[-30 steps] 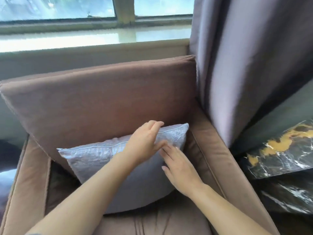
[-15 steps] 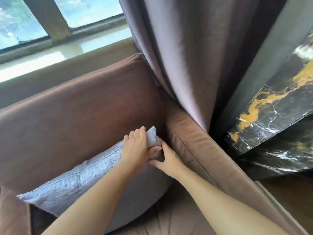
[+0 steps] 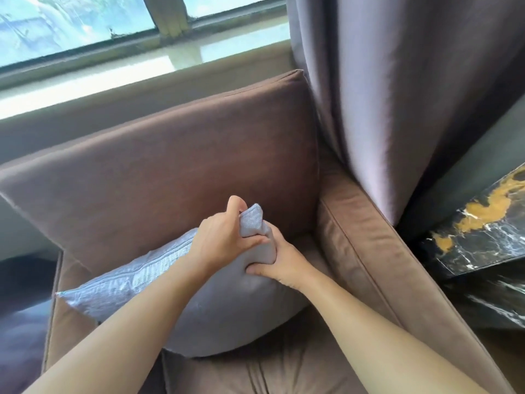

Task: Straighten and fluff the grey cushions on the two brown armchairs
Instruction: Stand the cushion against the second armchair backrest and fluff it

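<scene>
The job looked to be in its middle stretch, with only one brown armchair (image 3: 369, 251) in view and its grey cushion (image 3: 227, 302) not yet set right. The cushion stood on the seat and leaned against the chair's back pad (image 3: 184, 172), lying askew: its far left corner sat low near the left arm of the chair, while its upper right corner was drawn up and bunched toward the right armrest. Its body looked plump enough, but the top edge ran on a slant, so straightening and the final plumping seemed left to do. The second armchair was out of sight, so nothing could be said of its cushion. The left hand (image 3: 224, 240) was closed round that raised corner, with the thumb pressed across the front of the fabric and the fingers (image 3: 235, 201) curled over behind it. The right hand (image 3: 281, 260) sat just below and touching the left, its fingers curled tightly into the cushion's side edge, squeezing a fold of cloth. Both hands therefore gripped the cushion and nothing else. A grey-purple curtain (image 3: 412, 95) hung beside the right armrest, a dark marble-topped table (image 3: 483, 231) stood beyond it, and a window (image 3: 79, 24) ran behind the chair.
</scene>
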Tool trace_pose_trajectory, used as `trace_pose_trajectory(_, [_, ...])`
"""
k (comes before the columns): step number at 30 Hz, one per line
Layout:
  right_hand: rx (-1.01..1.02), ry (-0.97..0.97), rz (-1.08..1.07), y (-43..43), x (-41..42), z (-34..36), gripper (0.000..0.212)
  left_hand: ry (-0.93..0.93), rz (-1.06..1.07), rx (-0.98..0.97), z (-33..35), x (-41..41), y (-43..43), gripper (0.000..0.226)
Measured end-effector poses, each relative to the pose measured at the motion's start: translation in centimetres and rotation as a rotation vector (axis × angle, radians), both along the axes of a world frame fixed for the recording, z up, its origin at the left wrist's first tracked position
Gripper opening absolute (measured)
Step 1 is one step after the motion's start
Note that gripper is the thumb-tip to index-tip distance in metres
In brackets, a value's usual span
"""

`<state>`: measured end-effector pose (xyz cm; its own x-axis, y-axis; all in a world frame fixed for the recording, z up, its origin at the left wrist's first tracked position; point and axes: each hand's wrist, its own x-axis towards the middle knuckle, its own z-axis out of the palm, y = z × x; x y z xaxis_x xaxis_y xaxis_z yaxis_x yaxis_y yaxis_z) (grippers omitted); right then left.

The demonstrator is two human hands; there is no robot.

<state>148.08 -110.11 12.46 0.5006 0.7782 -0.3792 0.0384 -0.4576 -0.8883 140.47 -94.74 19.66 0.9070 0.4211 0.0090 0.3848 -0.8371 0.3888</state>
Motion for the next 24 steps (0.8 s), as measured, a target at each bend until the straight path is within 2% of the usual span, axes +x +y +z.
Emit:
trace_pose_trajectory(8, [-0.167,-0.036,0.109,-1.7,-1.0,-3.3,0.119,-0.050,0.023,-0.100,1.3,-0.2,1.7,0.068])
trace_pose_trajectory(13, [-0.245,0.006,0.102,-2.8,-1.9,-8.3,0.113,-0.014,-0.009,-0.119,0.2,0.2,1.2,0.066])
trace_pose_trajectory(17, [-0.377,0.021,0.066,-5.1,-2.6,-12.7,0.081,-0.019,0.001,-0.110,-0.6,0.7,1.2,0.066])
trace_pose_trajectory(22, [-0.426,-0.015,-0.046,-5.6,-2.1,-15.3,0.035,-0.006,0.001,-0.103,-1.1,2.3,0.2,0.066])
trace_pose_trajectory(24, [-0.476,0.002,-0.089,-5.6,-1.9,-15.6,0.025,0.032,-0.024,-0.069,-1.6,3.5,-0.9,0.065])
